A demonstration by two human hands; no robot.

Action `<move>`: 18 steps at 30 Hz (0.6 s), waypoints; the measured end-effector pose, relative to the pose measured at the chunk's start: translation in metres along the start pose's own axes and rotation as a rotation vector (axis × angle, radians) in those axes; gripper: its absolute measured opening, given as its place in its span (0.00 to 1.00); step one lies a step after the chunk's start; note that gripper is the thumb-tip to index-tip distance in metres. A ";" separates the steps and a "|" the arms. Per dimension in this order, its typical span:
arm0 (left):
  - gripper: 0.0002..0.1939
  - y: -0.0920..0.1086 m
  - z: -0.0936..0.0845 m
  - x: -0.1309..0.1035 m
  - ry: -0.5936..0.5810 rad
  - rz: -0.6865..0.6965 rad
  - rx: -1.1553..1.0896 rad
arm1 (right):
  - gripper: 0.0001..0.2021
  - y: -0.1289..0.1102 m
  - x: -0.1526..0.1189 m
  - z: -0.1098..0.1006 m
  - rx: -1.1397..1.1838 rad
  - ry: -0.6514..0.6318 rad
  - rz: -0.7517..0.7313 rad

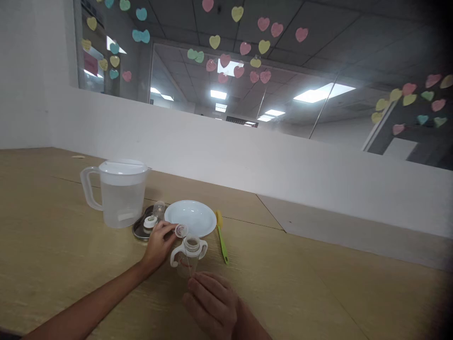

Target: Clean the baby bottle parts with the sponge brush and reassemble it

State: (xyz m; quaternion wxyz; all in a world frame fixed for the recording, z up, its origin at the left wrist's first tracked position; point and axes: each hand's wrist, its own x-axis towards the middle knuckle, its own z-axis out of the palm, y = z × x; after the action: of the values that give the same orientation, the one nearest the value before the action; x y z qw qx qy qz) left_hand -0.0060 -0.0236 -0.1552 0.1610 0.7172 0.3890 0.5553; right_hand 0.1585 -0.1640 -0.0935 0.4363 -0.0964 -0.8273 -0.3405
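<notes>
My left hand (161, 243) pinches a small clear round piece (181, 231) just above and left of an open baby bottle (192, 243) with two white side handles. The bottle stands upright on the table, its mouth uncovered. Nearer to me, my right hand (211, 302) has its fingertips closed on the lower end of a thin straw (188, 255), which runs up to the clear piece and passes in front of the bottle.
A lidded clear pitcher (122, 203) stands at the left. Beside it, a dark metal tray (138, 230) holds a white ring (150, 221) and a clear cap (159, 208). Behind the bottle is a white bowl (191, 217); a green-handled brush (222, 243) lies to its right.
</notes>
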 end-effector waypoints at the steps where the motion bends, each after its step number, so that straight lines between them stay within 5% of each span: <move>1: 0.13 0.000 0.000 0.000 0.000 0.009 0.003 | 0.09 0.000 0.002 -0.001 0.000 0.000 0.007; 18: 0.13 0.014 -0.007 -0.002 0.018 0.269 0.073 | 0.08 0.009 0.000 0.007 -0.022 -0.034 0.134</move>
State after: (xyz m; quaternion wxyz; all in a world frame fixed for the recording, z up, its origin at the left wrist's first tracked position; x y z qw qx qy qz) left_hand -0.0073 -0.0351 -0.1452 0.0554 0.7632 0.3107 0.5638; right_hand 0.1585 -0.1527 -0.0916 0.4430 -0.1621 -0.8223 -0.3182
